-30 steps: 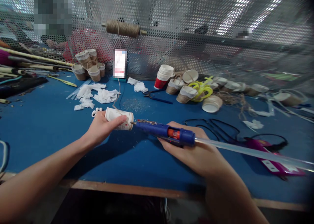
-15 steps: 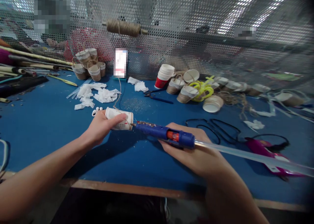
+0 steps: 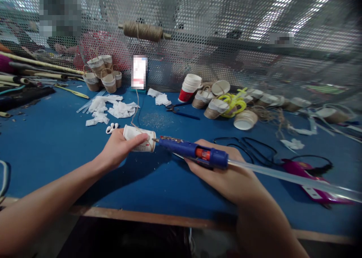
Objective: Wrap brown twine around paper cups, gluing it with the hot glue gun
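Note:
My left hand is closed round a white paper cup lying on its side, thumb pressed along the top. A strand of jute twine runs from the back of the table down to the cup, under my thumb. In my right hand is a blue glue gun, its nozzle pointing left at the end of the cup. I cannot tell whether the nozzle touches it. A long clear glue stick sticks out of the gun's rear. The fingers under the gun are partly hidden.
A twine spool hangs on the perforated screen. Twine-wrapped cups stand back left, near white cloth scraps. Pliers, a stack of paper cups and yellow tubing lie further right. A magenta power strip is at right.
The cup and both hands have shifted slightly to the right. The glue gun's nozzle has stayed close to the cup's end. My grips look the same.

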Available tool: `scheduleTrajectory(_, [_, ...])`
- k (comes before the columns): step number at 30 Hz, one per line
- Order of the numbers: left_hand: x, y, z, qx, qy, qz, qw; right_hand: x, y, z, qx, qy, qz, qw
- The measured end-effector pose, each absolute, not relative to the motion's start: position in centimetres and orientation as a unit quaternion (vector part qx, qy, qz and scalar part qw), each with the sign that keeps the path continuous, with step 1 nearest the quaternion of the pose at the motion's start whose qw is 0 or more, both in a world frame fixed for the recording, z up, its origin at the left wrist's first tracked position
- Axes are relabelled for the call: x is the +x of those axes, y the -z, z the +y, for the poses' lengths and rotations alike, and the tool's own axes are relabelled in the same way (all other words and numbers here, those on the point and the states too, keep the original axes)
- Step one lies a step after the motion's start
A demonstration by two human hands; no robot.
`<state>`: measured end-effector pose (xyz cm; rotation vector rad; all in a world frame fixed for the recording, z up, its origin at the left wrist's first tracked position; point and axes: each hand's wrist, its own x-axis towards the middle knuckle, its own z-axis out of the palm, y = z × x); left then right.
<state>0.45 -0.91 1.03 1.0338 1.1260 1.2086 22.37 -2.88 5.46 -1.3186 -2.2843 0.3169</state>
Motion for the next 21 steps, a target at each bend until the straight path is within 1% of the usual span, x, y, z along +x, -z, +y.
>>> scheduleTrajectory(6, [0.5, -1.0, -1.4, 0.502, -0.516, 0.479, 0.502, 22.8, -4.7, -2.6, -0.512, -0.119, -0.804, 0.277])
scheduleTrajectory(10, [0.5, -1.2, -1.6, 0.561, -0.514, 0.481, 0.435, 22.8, -4.6, -2.2, -0.495, -0.135, -0.811, 0.282])
scheduleTrajectory(13, [0.5, -1.4, -1.7, 0.598, -0.513, 0.478, 0.388, 22.5, -5.1, -1.9, -0.497, -0.153, -0.798, 0.304])
scheduleTrajectory(15, [0.4, -1.3, -1.7, 0.612, -0.514, 0.471, 0.373, 22.4, -5.5, -1.7, -0.509, -0.193, -0.779, 0.310])
scheduleTrajectory(17, [0.4, -1.2, -1.6, 0.610, -0.518, 0.469, 0.374, 22.4, -5.7, -1.2, -0.518, -0.266, -0.754, 0.305])
scheduleTrajectory(19, [0.3, -0.9, -1.4, 0.593, -0.520, 0.467, 0.399, 22.6, -5.4, -0.4, -0.510, -0.350, -0.722, 0.309])
scheduleTrajectory(21, [0.2, -0.6, -1.1, 0.561, -0.525, 0.456, 0.449, 22.9, -4.7, 0.8, -0.508, -0.393, -0.686, 0.340])
